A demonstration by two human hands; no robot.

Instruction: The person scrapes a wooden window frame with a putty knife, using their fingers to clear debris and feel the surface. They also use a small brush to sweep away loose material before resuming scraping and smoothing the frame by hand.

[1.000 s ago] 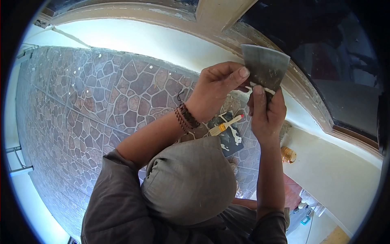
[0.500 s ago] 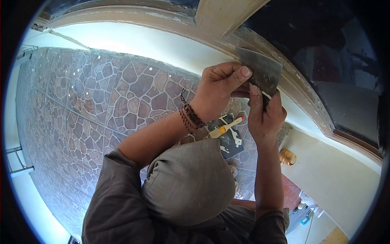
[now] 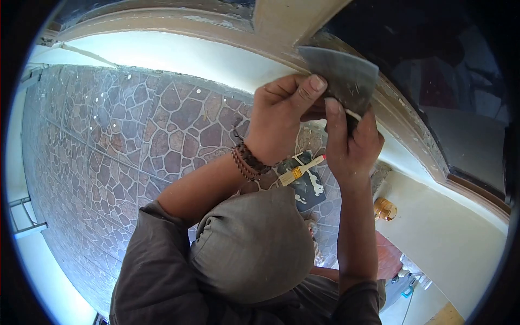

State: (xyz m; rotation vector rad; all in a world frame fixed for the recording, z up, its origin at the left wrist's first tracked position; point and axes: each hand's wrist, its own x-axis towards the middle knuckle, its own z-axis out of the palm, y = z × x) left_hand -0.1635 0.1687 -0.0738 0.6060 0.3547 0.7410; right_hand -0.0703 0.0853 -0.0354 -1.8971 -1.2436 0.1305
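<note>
A wide, flat metal putty knife [image 3: 346,76] is held up in front of the window frame, its broad blade edge pointing up and slightly tilted. My left hand [image 3: 287,100] pinches the blade's lower left corner, the thumb lying on its face. With thumb and fingers, my right hand [image 3: 353,138] grips the lower end, where a pale strip shows at the base of the blade. The handle is mostly hidden by my fingers. On the floor below lie a paintbrush [image 3: 295,174] with yellow and red parts and a dark board [image 3: 311,197] smeared with white.
The worn wooden window frame [image 3: 401,108] with dark glass runs along the top and right. An amber container [image 3: 385,208] stands beside the pale wall on the right. Stone-patterned floor [image 3: 179,116] with white specks spreads left. A metal ladder-like frame [image 3: 27,216] is at the far left.
Both hands keep hold of the putty knife. The blade has tilted and swung slightly left and upward, and my left hand has shifted a little left with it.
</note>
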